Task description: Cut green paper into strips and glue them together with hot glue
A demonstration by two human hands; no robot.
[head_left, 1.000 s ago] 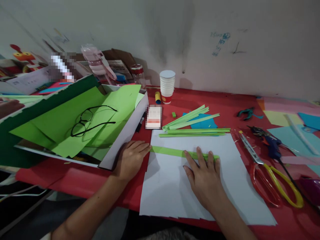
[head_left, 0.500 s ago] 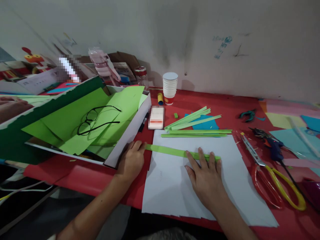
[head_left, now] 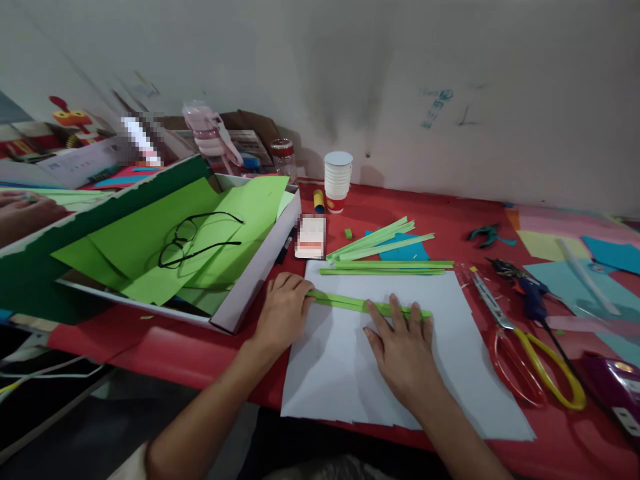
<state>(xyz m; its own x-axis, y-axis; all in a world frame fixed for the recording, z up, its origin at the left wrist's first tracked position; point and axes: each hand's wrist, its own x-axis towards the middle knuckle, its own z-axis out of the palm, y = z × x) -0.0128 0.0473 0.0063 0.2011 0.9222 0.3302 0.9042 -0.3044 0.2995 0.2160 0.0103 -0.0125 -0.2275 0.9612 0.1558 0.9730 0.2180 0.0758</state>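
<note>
A narrow green paper strip (head_left: 340,301) lies across the white paper sheets (head_left: 340,373), with a lengthwise crease line along it. At its left end my left hand (head_left: 285,310) is closed, fingers bent and pinching the strip. My right hand (head_left: 405,357) rests with spread fingers pressing on the strip's right part, partly hiding it. Just beyond are folded green strips (head_left: 385,265), and behind them a fan of paler green strips (head_left: 375,239) lies partly over a blue paper piece (head_left: 405,248).
At left stands an open box (head_left: 245,287) holding green paper and glasses (head_left: 173,255). Scissors (head_left: 505,327), a glue gun (head_left: 533,297) and teal pliers (head_left: 485,235) lie at right. Stacked paper cups (head_left: 339,180) stand near the wall. Another person's hand (head_left: 30,213) shows at far left.
My left hand has shifted right along the strip, and the strip's left part looks narrower, folded along its length. The right hand stays spread on it. The view has moved slightly.
</note>
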